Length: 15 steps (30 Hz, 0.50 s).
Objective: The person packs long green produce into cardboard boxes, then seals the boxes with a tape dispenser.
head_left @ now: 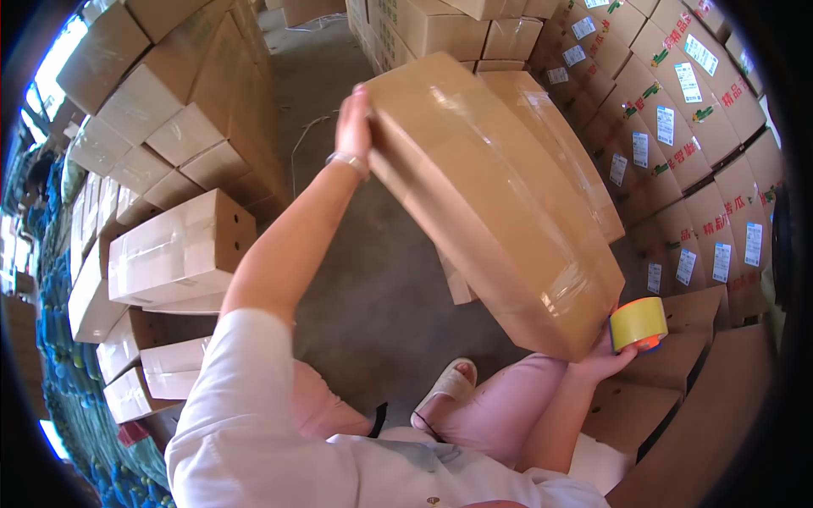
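Note:
A long brown cardboard box [491,195], with clear tape along its seam, is held tilted in front of me. My left hand [354,127] grips its far left end; a pale band circles that wrist. At the near right corner of the box, my right hand [603,360] holds a roll of yellow tape [639,323] with an orange core. This hand also touches the box's lower end, and some of its fingers are hidden. Another taped cardboard box [584,161] shows partly behind the held one.
Printed cartons with white labels [665,125] form a wall on the right. Plain cartons [182,245] are stacked at the left, and more boxes [449,30] at the back. Open cardboard boxes [635,415] stand beside my right leg. A thin string [296,144] lies on the concrete floor [356,279].

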Motion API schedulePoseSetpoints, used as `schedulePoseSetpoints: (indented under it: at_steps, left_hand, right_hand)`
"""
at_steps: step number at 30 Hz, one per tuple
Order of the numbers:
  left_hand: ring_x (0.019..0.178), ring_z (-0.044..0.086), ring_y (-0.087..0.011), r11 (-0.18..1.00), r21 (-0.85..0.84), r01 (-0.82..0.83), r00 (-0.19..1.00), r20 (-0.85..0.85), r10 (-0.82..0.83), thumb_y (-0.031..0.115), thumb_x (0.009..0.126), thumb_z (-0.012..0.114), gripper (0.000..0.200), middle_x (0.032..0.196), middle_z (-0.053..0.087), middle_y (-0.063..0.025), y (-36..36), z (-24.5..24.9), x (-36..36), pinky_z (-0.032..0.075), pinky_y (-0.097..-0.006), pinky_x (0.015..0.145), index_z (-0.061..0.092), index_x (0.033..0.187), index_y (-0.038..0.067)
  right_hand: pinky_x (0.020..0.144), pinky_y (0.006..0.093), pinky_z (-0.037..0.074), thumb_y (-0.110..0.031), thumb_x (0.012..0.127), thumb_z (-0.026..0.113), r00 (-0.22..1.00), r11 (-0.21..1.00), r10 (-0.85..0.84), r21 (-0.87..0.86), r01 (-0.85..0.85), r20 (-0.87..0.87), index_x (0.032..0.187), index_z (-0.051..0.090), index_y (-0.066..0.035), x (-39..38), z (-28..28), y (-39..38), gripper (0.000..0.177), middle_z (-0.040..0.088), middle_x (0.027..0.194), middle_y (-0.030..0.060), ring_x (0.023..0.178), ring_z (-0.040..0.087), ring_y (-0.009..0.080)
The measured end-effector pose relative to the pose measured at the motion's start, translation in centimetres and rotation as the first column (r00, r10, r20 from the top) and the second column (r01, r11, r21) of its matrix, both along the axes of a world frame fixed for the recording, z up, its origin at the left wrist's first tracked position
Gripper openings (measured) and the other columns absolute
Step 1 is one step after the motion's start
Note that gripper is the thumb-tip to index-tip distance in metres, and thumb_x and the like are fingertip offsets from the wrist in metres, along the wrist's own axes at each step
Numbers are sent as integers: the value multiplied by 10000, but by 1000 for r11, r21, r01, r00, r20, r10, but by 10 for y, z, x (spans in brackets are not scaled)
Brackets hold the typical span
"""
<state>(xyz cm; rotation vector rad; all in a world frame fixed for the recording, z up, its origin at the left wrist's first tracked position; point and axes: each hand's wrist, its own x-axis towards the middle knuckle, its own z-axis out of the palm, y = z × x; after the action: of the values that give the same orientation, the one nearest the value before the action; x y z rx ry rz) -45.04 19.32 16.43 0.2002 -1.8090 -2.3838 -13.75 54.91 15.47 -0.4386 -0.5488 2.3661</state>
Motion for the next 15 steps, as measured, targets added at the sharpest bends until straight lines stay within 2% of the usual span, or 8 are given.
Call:
schedulePoseSetpoints:
  at_steps: [2, 5, 7, 9, 11, 13, 14, 15]
  left_hand:
    - [1299, 368, -216, 998, 29, 55, 998, -39, -54, 529, 934, 470, 635, 1400, 424, -110, 39, -28, -37, 261, -353, 1088, 414, 1385, 86]
    - [1442, 144, -325, 937, -99, 336, 937, 138, -321, 577, 863, 547, 914, 1568, 21, -193, 105, -78, -56, 184, -383, 1149, 102, 1518, 122]
    - [1440, 127, -358, 736, -638, 227, 971, 89, -223, 489, 816, 663, 1020, 1544, -38, -271, 134, -84, -10, 196, -393, 1144, 23, 1517, 117]
    - [1436, 146, -359, 825, -518, 227, 956, -45, -291, 370, 791, 727, 1075, 1521, -49, -320, 126, -95, 11, 226, -395, 1135, -23, 1508, 87]
    - [1399, 272, -330, 910, -162, 382, 922, -1, -387, 344, 851, 668, 964, 1474, 245, -321, 108, -83, 42, 293, -367, 1106, 27, 1496, 21]
    - [1366, 344, -309, 647, -518, 559, 819, 224, -529, 420, 884, 598, 835, 1437, 388, -236, 75, -104, 55, 296, -378, 1103, 172, 1489, 32]
    - [1366, 344, -309, 685, -511, 519, 852, 248, -460, 420, 884, 598, 835, 1437, 388, -236, 47, -110, 70, 296, -378, 1103, 172, 1489, 32]
    - [1339, 387, -284, 406, -581, 706, 681, 397, -615, 425, 894, 586, 763, 1439, 407, -192, 21, -88, 93, 321, -359, 1086, 251, 1471, 56]
  right_hand:
    - [1058, 418, 365, -461, 833, 469, 991, 994, -71, 94, 60, 117, 1369, 403, -42, -3, -19, -6, 683, 452, 1375, 124, 1285, 421, 275]
    - [1036, 437, 388, -385, 840, 511, 956, 988, -81, 146, 40, 282, 1357, 417, -106, -22, -17, -35, 595, 467, 1348, 89, 1255, 442, 261]
    - [1026, 455, 397, -347, 839, 537, 916, 990, -65, 141, 9, 397, 1353, 418, -133, -28, -20, -35, 569, 469, 1338, 74, 1239, 451, 257]
    - [1014, 511, 394, -322, 821, 583, 915, 967, 54, 207, -148, 399, 1378, 390, -152, -22, -36, -25, 613, 446, 1357, 61, 1251, 435, 262]
    - [1004, 538, 395, -326, 822, 583, 915, 975, 32, 189, -117, 403, 1378, 392, -156, -25, -28, -34, 612, 430, 1377, 61, 1263, 421, 266]
    - [1020, 548, 391, -331, 811, 604, 888, 967, -25, 237, -95, 460, 1383, 395, -141, -31, -12, -48, 638, 420, 1385, 79, 1263, 413, 290]
    - [1025, 559, 390, -329, 810, 609, 891, 971, -36, 227, -75, 452, 1382, 394, -128, -33, -8, -51, 643, 420, 1383, 89, 1271, 402, 305]
    - [1030, 571, 389, -326, 809, 613, 895, 975, -50, 217, -53, 444, 1380, 394, -115, -35, -7, -49, 647, 419, 1381, 99, 1279, 391, 320]
